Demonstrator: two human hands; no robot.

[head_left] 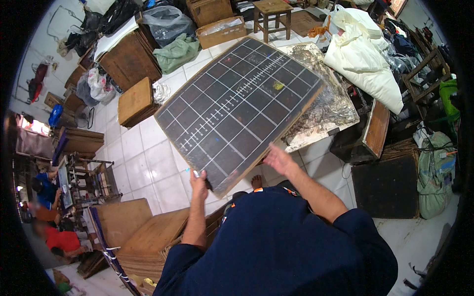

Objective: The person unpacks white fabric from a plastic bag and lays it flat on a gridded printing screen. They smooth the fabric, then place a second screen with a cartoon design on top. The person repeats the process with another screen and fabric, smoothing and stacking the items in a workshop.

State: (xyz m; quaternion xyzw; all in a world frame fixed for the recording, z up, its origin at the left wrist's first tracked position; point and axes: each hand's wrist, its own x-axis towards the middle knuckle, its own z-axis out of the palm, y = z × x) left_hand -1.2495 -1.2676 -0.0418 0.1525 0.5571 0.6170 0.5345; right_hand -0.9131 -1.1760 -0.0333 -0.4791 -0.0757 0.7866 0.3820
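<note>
A large dark board [232, 106] with a white grid and a ruled scale across it spans the middle, lying slantwise. A yellow smudge marks its right half. My left hand [198, 186] is closed at the board's near left corner, the thumb side up. Against that corner is a small silver-and-black piece [200, 174], too small to name. At the near right edge of the board is my right hand [279, 161], palm partly showing, thumb and fingers apart. Its fingertips meet the edge; whether any reach beneath cannot be seen. Under the board's right side lies a stained, pale-and-dark tabletop [326, 111].
Stacked brown boards [148, 241] stand close by my left arm. A wooden stool [271, 17], a cardboard box [222, 33] and plastic bags [170, 24] lie beyond. White sacks [360, 59] and a black panel [385, 187] are at right. People [64, 241] sit far left.
</note>
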